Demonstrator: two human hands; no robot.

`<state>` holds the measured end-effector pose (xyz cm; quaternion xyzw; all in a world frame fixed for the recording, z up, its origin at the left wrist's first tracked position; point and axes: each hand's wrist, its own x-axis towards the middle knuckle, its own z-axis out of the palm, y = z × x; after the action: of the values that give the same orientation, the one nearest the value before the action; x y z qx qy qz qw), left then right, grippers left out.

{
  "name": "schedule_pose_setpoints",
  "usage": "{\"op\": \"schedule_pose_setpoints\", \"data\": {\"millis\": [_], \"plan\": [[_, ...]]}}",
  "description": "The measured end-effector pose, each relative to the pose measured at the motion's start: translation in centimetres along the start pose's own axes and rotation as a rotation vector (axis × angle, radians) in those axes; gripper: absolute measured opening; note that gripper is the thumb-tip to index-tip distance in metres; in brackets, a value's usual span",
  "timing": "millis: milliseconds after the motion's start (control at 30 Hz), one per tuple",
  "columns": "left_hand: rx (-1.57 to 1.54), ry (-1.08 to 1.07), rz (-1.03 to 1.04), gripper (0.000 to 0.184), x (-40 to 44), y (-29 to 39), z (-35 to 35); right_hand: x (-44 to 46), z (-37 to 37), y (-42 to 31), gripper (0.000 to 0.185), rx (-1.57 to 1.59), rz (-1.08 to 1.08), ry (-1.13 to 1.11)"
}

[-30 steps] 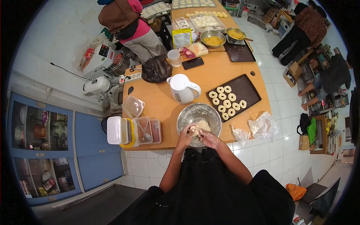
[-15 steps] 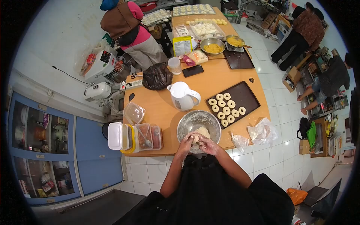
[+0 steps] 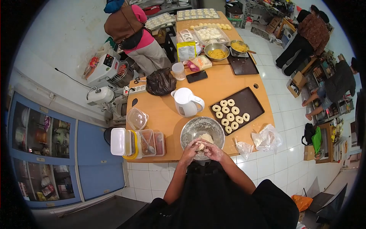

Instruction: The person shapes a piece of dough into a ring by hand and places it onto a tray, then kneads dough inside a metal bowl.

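**Small piece of dough between your left hand and right hand, over the metal bowl**

At the left end of the tabletop, you have a row of plastic tubs, with an open clear container just behind them. Farther back sits a black plastic bag, and right of it stands the white kettle, upright behind the bowl.

Your left hand is at the near side of the metal bowl, its fingers curled in on the small piece of dough. A larger lump of dough lies in the bowl, just beyond your hands. Your right hand meets the left, its fingers closed on the same small piece.

Right of the bowl, rings of dough lie on the dark tray. Two crumpled clear bags lie at the right edge.
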<state>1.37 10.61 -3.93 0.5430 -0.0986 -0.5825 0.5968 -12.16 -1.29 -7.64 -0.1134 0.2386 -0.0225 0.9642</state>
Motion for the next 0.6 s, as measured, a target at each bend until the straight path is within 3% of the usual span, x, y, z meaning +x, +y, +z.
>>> {"op": "schedule_pose_setpoints", "data": {"millis": [233, 433, 600], "plan": [[0.134, 0.023, 0.045, 0.041, 0.2, 0.1, -1.2, -0.3, 2.2, -0.5, 0.041, -0.548, -0.057, 0.238], [0.466, 0.036, 0.231, 0.039, 0.7, -0.8, -2.1, 0.7, 1.8, 0.3, 0.033, -0.728, -0.085, 0.306], [0.563, 0.063, 0.152, 0.035, 1.3, -1.4, -2.4, 1.5, -0.5, 1.2, 0.027, -0.691, -0.245, 0.272]]}}
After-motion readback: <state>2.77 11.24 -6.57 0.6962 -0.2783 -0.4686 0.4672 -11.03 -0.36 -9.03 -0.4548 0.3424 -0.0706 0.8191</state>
